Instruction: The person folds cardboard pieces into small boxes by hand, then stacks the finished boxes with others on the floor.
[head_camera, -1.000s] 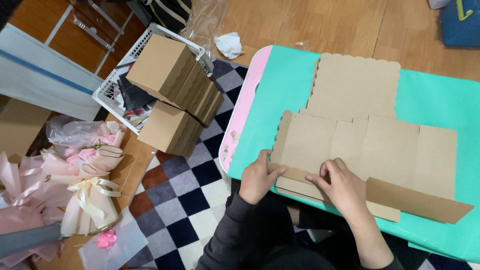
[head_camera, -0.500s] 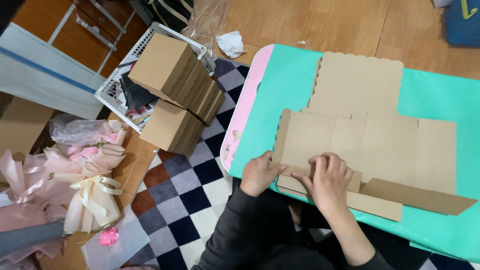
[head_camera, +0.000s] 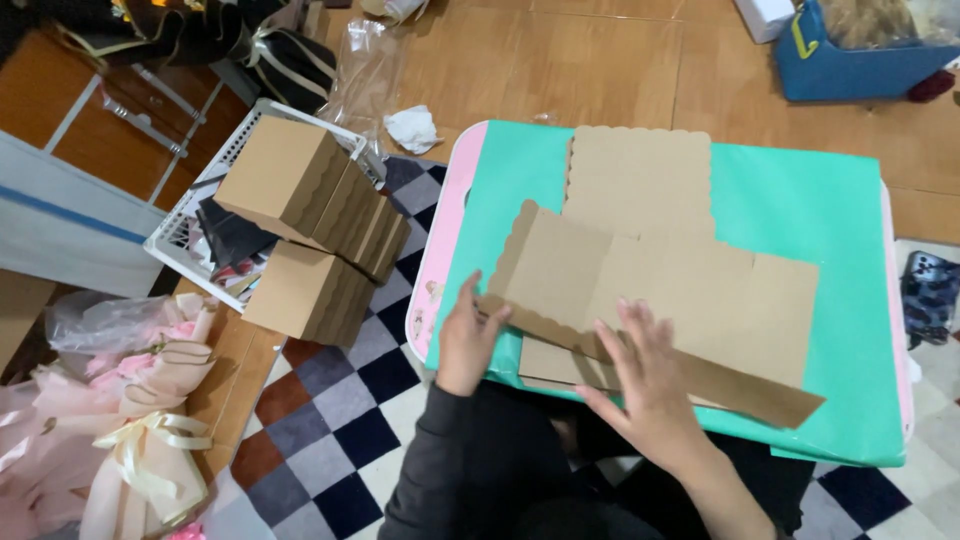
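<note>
A flat brown cardboard box blank (head_camera: 660, 260) with scalloped edges lies on a green-topped table (head_camera: 830, 210). My left hand (head_camera: 468, 335) holds the blank's near left corner, thumb on top, lifting the left flap a little. My right hand (head_camera: 645, 380) rests flat with fingers spread on the near fold strip of the blank, pressing it down. A long narrow flap (head_camera: 770, 395) sticks out to the right along the table's near edge.
To the left, several folded brown boxes (head_camera: 315, 215) are stacked on and beside a white wire basket (head_camera: 200, 225). Pink ribbon bouquets (head_camera: 130, 420) lie on the checkered rug. Crumpled paper (head_camera: 412, 128), a blue bin (head_camera: 860, 60) and a phone (head_camera: 930, 290) sit around the table.
The left flap of the blank has risen off the table under my left hand. My right hand has opened flat and slid a little right along the fold strip.
</note>
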